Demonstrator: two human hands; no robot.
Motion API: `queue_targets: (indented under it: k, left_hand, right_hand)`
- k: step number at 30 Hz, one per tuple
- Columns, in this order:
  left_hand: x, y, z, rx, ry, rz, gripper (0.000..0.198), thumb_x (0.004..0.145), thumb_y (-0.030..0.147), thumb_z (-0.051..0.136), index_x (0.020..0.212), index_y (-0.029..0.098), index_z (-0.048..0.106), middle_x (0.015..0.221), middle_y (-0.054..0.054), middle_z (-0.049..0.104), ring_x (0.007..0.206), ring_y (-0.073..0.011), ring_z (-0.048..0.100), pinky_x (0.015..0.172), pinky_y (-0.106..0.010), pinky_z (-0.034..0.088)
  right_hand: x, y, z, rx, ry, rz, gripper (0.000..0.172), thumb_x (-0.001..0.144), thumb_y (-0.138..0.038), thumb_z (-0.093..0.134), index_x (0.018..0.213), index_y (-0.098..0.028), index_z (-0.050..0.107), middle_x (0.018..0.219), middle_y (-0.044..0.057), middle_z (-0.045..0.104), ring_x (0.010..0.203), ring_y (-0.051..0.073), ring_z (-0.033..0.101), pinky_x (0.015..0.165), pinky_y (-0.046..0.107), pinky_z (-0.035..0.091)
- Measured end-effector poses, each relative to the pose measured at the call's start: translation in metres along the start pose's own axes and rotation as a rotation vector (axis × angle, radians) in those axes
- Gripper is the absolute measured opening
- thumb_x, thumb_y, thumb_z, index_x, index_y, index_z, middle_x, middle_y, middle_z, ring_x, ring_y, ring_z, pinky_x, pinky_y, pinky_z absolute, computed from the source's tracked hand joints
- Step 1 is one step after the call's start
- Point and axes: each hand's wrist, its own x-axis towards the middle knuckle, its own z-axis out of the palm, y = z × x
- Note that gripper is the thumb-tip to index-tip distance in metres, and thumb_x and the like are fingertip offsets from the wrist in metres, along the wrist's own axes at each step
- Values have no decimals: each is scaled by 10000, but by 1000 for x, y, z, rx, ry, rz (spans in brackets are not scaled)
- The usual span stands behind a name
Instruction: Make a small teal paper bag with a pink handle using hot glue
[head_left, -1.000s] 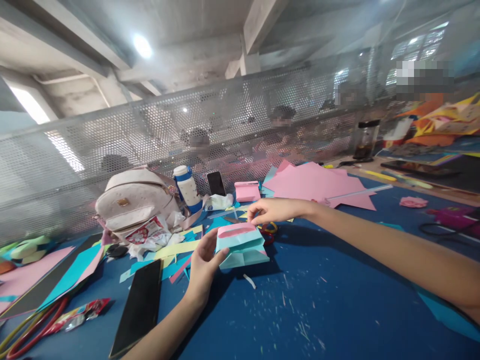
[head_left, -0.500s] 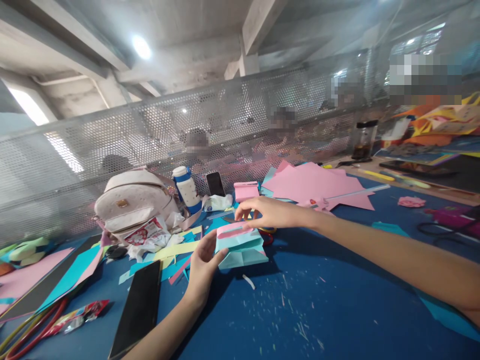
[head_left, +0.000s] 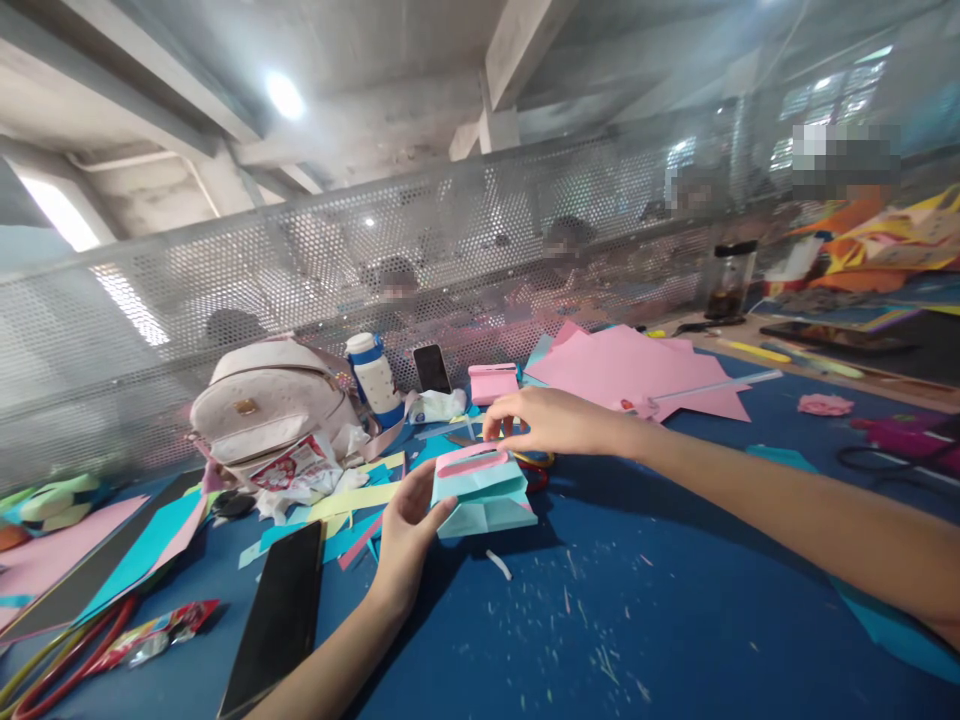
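Note:
A small folded light-teal paper bag (head_left: 487, 515) with a pink paper strip (head_left: 474, 463) along its top stands on the blue table. My left hand (head_left: 409, 520) is closed on its left side, the thumb across the front and the fingers behind. Over the bag's upper right edge, my right hand (head_left: 532, 420) has its fingers curled, with the thumb and fingertips at the strip's right end. The fingertips are partly hidden. Just behind the bag, on the right, lie scissors (head_left: 541, 461) with red and yellow handles, partly covered.
A black phone (head_left: 281, 610) lies left of my left hand. Farther back are paper scraps (head_left: 352, 500), a pale backpack (head_left: 274, 400), a bottle (head_left: 373, 375), a small pink paper bag (head_left: 493, 384) and pink sheets (head_left: 637, 370). A perforated metal screen (head_left: 450, 240) borders the table's far side.
My right hand has shifted slightly right. The pink strip now bows up in a loop where it looked flatter before. My left hand and the paper bag stay in place.

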Motion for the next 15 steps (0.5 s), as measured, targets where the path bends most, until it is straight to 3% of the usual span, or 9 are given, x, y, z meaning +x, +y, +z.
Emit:
queue_targets:
  k: [5,8,12,15]
  left_hand:
    - [0,-1,0,-23,0,0,509,647,316,816,1115,202,651,1251,-98,647,1255,-305,512,1082,-433,363]
    - [0,-1,-1,-41,5,-4,497,644,305,820,1104,205,659,1234,-91,659,1248,-300,521,1077,-429,374]
    - [0,-1,-3,-14,-29,-7,477,693,311,790,1137,203,654,1257,-99,643,1244,-303,524,1074,-431,380]
    - [0,-1,-3,5,-43,-8,482,725,313,765,1177,202,641,1283,-102,624,1259,-300,509,1085,-427,367]
  right_hand:
    - [-15,-23,-23,-19,197,50,152,834,-323,573,824,-225,688,845,17,691,761,176,578,673,306,359]
    - [-39,-27,-27,-57,161,95,297,895,-410,480,759,-236,678,792,26,681,722,189,570,676,332,346]
    - [-94,0,-19,-45,-60,242,482,932,-517,344,658,-249,637,729,55,653,722,218,576,710,362,370]
    - [-141,37,-18,-28,-3,399,455,886,-582,389,742,-243,657,698,77,626,689,234,572,680,358,395]
